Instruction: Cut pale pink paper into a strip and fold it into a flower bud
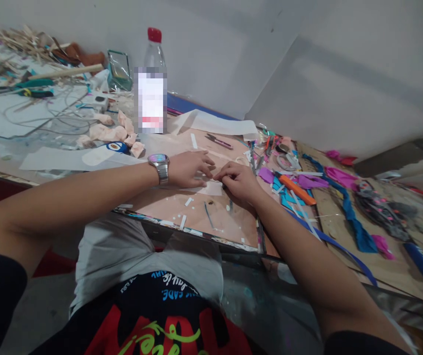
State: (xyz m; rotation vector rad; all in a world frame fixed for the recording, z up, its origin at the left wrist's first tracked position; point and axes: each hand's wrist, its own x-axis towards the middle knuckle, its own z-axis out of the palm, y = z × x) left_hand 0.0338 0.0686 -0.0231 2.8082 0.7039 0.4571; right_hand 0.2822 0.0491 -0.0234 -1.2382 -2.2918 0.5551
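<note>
My left hand point(188, 169), below a metal-banded wristwatch point(159, 167), lies with its fingers spread over a strip of white paper point(213, 188). Beside it, my right hand point(241, 181) has thumb and forefinger pinched together at the paper, close to the left fingertips. What that pinch holds is too small to make out. Both hands rest over a tan work board point(163, 209) scattered with small white paper scraps point(188, 201). Dark thread snips point(221, 142) lie beyond the fingers, near a loose white paper piece point(194, 141).
Behind the hands stands a clear bottle point(155, 52) with a red cap, partly blurred. To the right are an orange utility knife point(296, 189), pink and blue scraps, and a blue ribbon point(344, 197). Pliers point(36, 88), cord and crumpled peach pieces point(108, 132) lie left.
</note>
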